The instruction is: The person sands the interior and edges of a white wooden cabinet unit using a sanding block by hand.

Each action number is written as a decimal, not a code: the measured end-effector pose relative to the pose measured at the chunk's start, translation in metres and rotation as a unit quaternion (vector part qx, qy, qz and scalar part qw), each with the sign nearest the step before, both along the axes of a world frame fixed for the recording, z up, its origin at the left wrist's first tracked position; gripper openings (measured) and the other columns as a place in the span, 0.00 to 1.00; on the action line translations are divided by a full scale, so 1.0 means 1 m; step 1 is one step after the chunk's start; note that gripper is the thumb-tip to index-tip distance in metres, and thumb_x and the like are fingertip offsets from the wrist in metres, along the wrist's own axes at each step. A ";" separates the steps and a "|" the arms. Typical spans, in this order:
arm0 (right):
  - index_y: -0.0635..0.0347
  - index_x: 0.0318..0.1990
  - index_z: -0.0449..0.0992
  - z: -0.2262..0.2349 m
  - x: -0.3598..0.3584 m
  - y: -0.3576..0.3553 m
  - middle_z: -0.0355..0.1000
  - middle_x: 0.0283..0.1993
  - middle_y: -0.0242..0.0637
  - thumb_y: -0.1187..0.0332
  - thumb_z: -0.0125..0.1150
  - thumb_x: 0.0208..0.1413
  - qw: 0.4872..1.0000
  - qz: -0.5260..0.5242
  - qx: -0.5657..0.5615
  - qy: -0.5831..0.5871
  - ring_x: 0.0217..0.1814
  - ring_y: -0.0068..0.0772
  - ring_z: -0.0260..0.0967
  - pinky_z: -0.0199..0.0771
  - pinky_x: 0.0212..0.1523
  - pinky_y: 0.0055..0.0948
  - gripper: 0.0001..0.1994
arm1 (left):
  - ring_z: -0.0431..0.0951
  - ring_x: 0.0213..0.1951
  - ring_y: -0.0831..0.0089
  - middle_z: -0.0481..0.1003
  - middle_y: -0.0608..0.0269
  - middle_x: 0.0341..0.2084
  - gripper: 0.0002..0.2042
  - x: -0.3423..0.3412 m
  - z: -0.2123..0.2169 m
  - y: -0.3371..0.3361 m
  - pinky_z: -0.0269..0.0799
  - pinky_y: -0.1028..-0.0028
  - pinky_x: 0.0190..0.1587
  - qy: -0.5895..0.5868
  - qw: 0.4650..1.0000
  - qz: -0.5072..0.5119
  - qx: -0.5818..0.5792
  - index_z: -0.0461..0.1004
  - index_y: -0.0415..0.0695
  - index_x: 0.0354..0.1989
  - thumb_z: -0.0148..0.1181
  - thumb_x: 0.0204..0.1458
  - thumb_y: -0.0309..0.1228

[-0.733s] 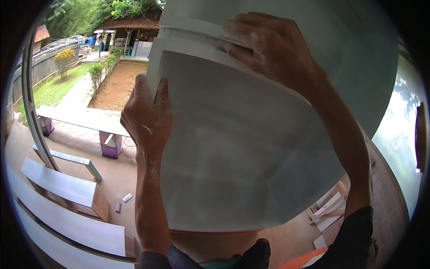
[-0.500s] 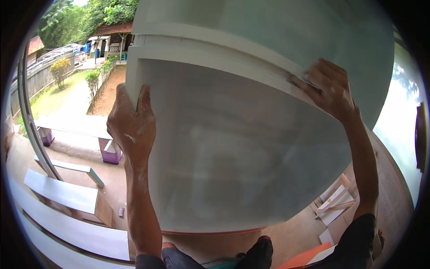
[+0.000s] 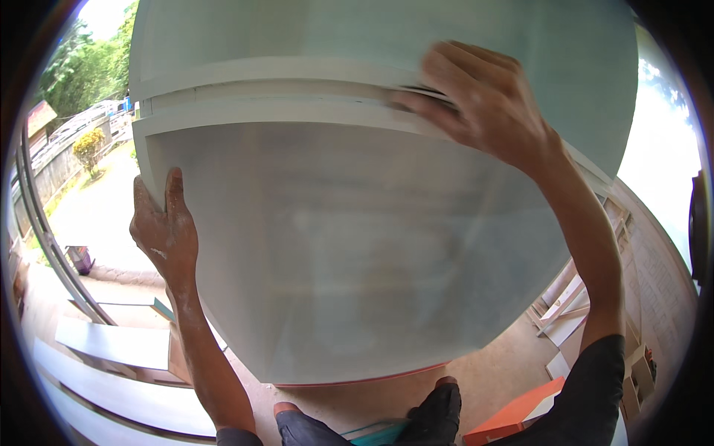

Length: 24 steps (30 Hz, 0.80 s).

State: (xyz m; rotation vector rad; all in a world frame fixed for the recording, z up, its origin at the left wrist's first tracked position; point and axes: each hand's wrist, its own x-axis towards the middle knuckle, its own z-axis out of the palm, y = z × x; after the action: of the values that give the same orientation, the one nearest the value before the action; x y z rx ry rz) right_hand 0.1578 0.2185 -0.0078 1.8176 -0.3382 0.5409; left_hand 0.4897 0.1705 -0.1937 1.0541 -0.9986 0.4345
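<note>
A large pale cabinet (image 3: 357, 253) with a glossy grey lower face and a pale green upper part (image 3: 357, 33) stands before me. My left hand (image 3: 165, 227) is closed round its left edge, thumb on the front side and fingers outside; whitish dust marks its skin. My right hand (image 3: 483, 100) is at the white rail (image 3: 282, 110) between the two parts, fingers bent and pressed along the groove. Between thumb and fingers shows the edge of a thin sheet (image 3: 430, 91); motion blur and the hand hide most of it.
White boards (image 3: 111, 342) and long panels lie at the lower left. An orange panel (image 3: 513, 412) and wooden frames (image 3: 565, 305) are at the lower right. A teal object (image 3: 375, 432) lies between my legs. Outside at left are a yellow shrub (image 3: 89, 149) and a fence.
My right hand has slid leftward along the rail and groove. The view has shifted, so the cabinet fills more of the left side. My left hand keeps its hold on the edge.
</note>
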 end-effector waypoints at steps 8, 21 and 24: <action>0.55 0.28 0.72 0.001 -0.065 0.007 0.71 0.30 0.29 0.65 0.76 0.45 1.000 0.013 0.006 0.023 0.32 0.33 0.72 0.77 0.31 0.32 0.14 | 0.83 0.32 0.61 0.81 0.48 0.30 0.15 -0.005 0.001 -0.001 0.76 0.63 0.38 0.027 0.999 0.017 0.011 0.76 0.36 0.42 0.62 0.63 0.39; 0.48 0.38 0.79 -0.001 -0.109 0.007 0.74 0.33 0.25 0.65 0.72 0.48 0.999 0.013 0.040 0.015 0.44 0.31 0.76 0.81 0.42 0.30 0.10 | 0.79 0.45 0.63 0.80 0.52 0.45 0.19 0.005 0.002 -0.002 0.74 0.66 0.50 0.072 0.996 -0.048 0.031 0.76 0.38 0.53 0.61 0.64 0.42; 0.49 0.33 0.77 -0.004 -0.185 0.033 0.73 0.34 0.24 0.65 0.75 0.44 0.998 -0.064 -0.029 0.003 0.41 0.30 0.73 0.80 0.41 0.30 0.11 | 0.79 0.46 0.63 0.80 0.52 0.46 0.20 0.004 0.000 0.000 0.74 0.66 0.51 0.066 0.996 -0.014 0.058 0.76 0.37 0.53 0.61 0.64 0.43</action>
State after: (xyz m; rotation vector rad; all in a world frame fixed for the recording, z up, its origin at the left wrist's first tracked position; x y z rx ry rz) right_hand -0.0270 0.2512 -0.0122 1.7275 -0.4270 0.4529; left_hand 0.4933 0.1702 -0.1935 1.1570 -0.9286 0.2840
